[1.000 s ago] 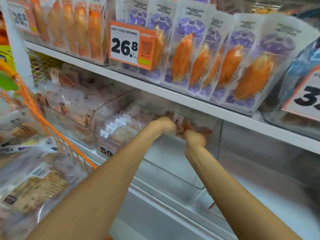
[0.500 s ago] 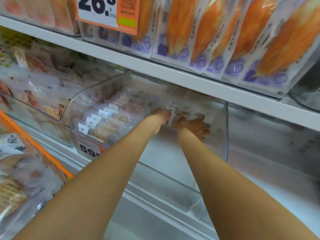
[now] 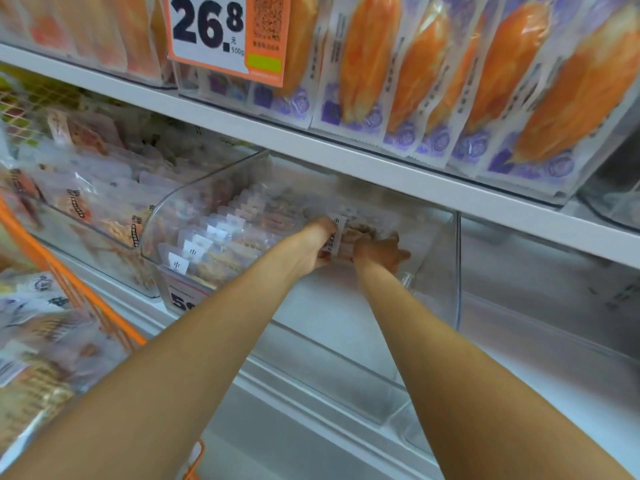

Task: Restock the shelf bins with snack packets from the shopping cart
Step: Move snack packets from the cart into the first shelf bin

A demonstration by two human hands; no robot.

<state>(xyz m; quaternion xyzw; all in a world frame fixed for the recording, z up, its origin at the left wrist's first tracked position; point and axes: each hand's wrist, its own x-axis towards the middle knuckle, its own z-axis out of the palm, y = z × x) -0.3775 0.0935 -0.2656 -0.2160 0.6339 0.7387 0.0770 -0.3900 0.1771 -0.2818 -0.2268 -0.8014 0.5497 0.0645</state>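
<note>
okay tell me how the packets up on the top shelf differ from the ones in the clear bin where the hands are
The top-shelf packets are tall white and purple packs showing a long orange piece; the bin packets are smaller, clear, with brownish contents and small white labels. The top-shelf packets fill their row edge to edge; the bin packets fill only the left part of the clear bin, with bare floor on the right. Both stand upright in rows, one behind another.

grip: both hands, left hand point(image 3: 313, 245) and right hand point(image 3: 381, 252), on snack packet point(image 3: 346, 237) inside clear bin point(image 3: 450, 271) | left of grip: packet row point(image 3: 207, 244) | far left: shopping cart point(image 3: 86, 299) | above: shelf board point(image 3: 346, 157)
</note>
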